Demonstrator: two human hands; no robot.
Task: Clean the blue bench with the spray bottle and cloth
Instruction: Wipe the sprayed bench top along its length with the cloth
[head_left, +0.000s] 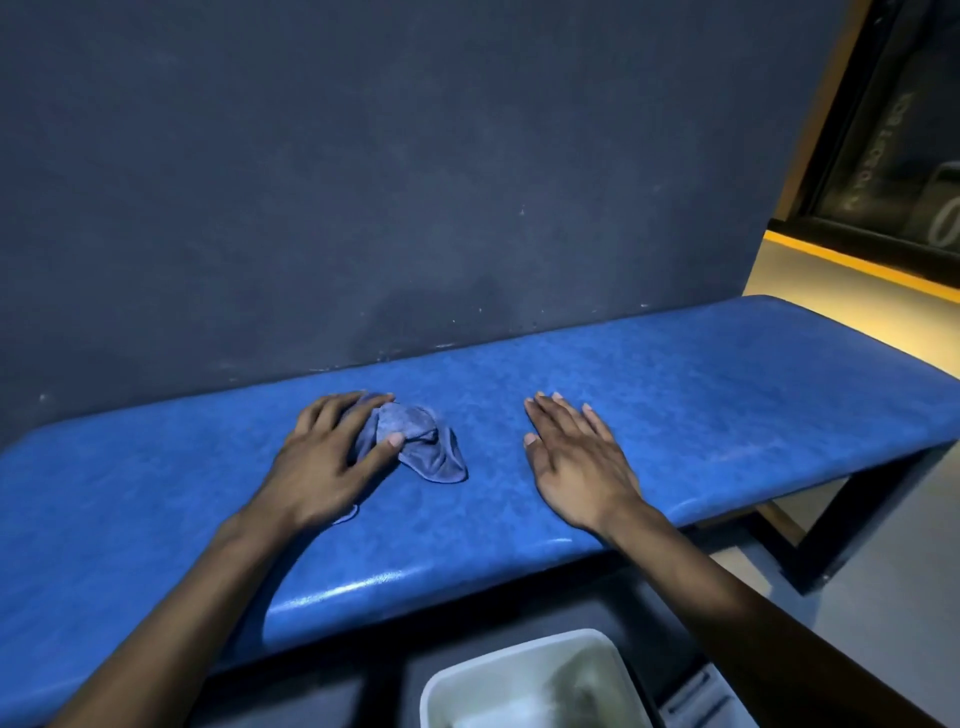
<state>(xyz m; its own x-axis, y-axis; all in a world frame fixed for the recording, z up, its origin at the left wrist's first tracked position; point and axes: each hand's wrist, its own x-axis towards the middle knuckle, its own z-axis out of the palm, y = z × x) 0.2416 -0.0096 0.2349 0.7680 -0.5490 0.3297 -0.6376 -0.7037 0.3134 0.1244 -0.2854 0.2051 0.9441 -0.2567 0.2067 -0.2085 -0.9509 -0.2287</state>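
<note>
The blue padded bench (701, 395) runs across the view against a dark wall. A crumpled blue cloth (423, 447) lies on the bench near its middle. My left hand (327, 457) rests on the cloth's left part, fingers curled over it and thumb pressing on it. My right hand (576, 457) lies flat on the bench to the right of the cloth, fingers spread, holding nothing. No spray bottle is in view.
A white plastic bin (524, 670) stands on the floor in front of the bench, below my arms. The dark wall (415, 182) backs the bench. The bench's black leg (841, 525) is at the right, with a glass door (904, 130) beyond.
</note>
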